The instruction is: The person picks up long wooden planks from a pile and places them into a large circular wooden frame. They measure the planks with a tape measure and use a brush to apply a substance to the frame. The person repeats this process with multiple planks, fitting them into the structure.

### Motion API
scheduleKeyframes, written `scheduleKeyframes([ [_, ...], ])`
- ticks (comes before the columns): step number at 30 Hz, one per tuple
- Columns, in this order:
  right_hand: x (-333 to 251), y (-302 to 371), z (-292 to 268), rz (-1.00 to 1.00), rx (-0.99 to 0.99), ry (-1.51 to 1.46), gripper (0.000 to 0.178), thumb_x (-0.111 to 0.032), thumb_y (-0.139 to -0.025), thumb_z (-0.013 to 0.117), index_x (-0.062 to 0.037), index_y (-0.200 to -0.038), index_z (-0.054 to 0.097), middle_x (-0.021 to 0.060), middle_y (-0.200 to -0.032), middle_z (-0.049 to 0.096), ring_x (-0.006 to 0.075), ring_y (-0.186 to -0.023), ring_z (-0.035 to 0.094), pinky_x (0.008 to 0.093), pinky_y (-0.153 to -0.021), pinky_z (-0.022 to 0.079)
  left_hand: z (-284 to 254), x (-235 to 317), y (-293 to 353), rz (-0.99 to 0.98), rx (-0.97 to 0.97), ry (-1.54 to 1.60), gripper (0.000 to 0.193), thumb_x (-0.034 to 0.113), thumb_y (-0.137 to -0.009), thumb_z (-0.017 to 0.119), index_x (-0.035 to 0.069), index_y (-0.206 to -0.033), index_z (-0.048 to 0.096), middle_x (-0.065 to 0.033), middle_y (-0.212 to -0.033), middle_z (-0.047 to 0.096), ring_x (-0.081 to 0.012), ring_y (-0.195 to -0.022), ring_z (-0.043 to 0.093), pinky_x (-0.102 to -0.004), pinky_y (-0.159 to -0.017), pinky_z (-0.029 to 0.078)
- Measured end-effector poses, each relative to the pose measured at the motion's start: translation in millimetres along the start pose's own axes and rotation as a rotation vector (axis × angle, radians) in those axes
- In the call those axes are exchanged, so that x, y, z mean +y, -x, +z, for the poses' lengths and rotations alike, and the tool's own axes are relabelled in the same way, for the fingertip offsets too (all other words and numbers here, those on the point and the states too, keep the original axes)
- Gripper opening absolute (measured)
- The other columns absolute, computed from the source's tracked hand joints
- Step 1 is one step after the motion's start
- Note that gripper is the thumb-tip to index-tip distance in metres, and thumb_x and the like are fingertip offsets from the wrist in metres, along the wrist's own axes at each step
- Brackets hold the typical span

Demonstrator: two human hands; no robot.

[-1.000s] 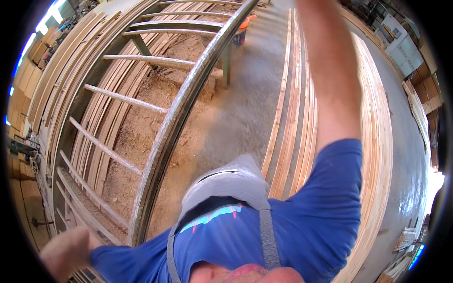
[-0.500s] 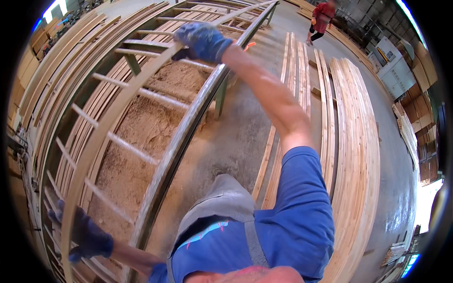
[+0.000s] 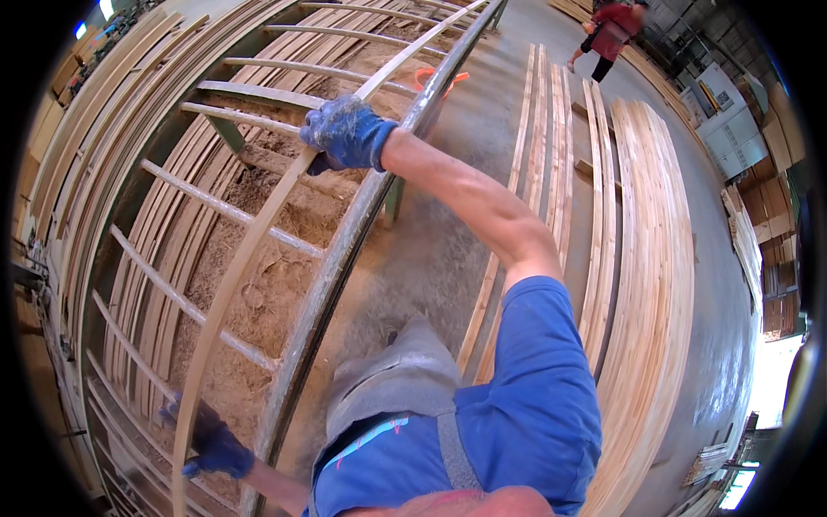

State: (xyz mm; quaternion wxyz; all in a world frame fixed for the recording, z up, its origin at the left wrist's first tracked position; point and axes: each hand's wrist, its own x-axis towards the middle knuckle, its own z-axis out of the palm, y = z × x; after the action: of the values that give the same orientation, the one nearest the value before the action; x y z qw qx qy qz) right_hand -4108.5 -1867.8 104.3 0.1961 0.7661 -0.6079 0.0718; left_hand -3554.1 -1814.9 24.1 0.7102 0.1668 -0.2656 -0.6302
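A long, narrow wooden strip (image 3: 215,323) runs lengthwise over a metal rack with many crossbars, its near end passing out of the lower edge. My right hand (image 3: 346,133), in a dusty blue glove, is closed around the strip at its middle stretch. Nearer me, at lower left, my left hand (image 3: 220,444) in a dark blue glove grips the same strip, with fingers behind it and thumb on the near side. Beneath the strip lie the rack's crossbars (image 3: 250,349) and its scuffed side rail (image 3: 323,302), which is close to my body.
Sawdust (image 3: 258,297) and long boards lie under and beyond the rack. To the right, a wide row of pale planks (image 3: 646,276) rests on the floor. An orange object (image 3: 426,77) is by the far rail. A person in red (image 3: 612,30) stands at the back right.
The strip has shifted right, toward the near rail. My left hand moved right with it, my right hand slightly down and toward me. The person in red has moved.
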Motion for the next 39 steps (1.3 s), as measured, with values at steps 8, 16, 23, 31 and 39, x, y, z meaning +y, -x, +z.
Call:
scheduleKeyframes([
  [8,-26.0,-23.9,93.9,-0.049,-0.194,-0.004,0.047,-0.057,-0.069,0.083,-0.0155,-0.085,0.070,0.0045,-0.078,0.066,0.0266,-0.074,0.069,0.0410,-0.061,0.057,-101.3,-11.5,18.0,-0.530,0.110,-0.317,0.092,0.066,-0.083,0.071,-0.004,-0.140,0.052,-0.0163,-0.136,0.062,-0.0324,-0.129,0.058,-0.0492,-0.110,0.048],
  [16,-62.0,46.1,174.0,0.074,-0.435,-0.023,0.032,-0.028,-0.073,0.082,-0.0149,-0.101,0.074,0.0120,-0.105,0.068,0.0324,-0.103,0.068,0.0458,-0.082,0.057,-52.6,26.0,-12.8,-0.187,-0.346,-1.595,0.055,0.029,-0.089,0.074,-0.005,-0.130,0.060,-0.0200,-0.125,0.068,-0.0327,-0.121,0.062,-0.0446,-0.105,0.047],
  [23,-44.4,28.1,131.4,0.032,-0.400,-0.117,0.037,-0.040,-0.071,0.083,-0.0146,-0.097,0.073,0.0096,-0.100,0.072,0.0327,-0.099,0.069,0.0481,-0.083,0.055,-115.0,26.2,-19.2,-0.343,-0.887,-2.080,0.042,0.033,-0.082,0.080,0.002,-0.109,0.070,-0.0247,-0.114,0.068,-0.0451,-0.110,0.062,-0.0491,-0.098,0.049],
  [31,16.2,36.1,123.7,0.137,-0.529,-0.045,0.032,-0.033,-0.072,0.080,-0.0153,-0.098,0.075,0.0101,-0.103,0.074,0.0336,-0.102,0.070,0.0457,-0.088,0.054,-41.8,-22.9,-23.0,-0.174,-0.939,-2.004,0.030,0.034,-0.085,0.076,0.007,-0.096,0.070,-0.0179,-0.092,0.066,-0.0397,-0.087,0.064,-0.0480,-0.075,0.052],
  [39,-28.3,59.4,112.8,0.256,-0.463,-0.013,0.025,-0.029,-0.082,0.071,-0.0153,-0.103,0.075,0.0084,-0.103,0.073,0.0266,-0.103,0.069,0.0454,-0.088,0.054,-36.4,-70.9,-0.9,-0.386,-0.842,-2.074,0.028,0.032,-0.084,0.076,0.005,-0.089,0.071,-0.0196,-0.088,0.067,-0.0397,-0.082,0.066,-0.0484,-0.072,0.052],
])
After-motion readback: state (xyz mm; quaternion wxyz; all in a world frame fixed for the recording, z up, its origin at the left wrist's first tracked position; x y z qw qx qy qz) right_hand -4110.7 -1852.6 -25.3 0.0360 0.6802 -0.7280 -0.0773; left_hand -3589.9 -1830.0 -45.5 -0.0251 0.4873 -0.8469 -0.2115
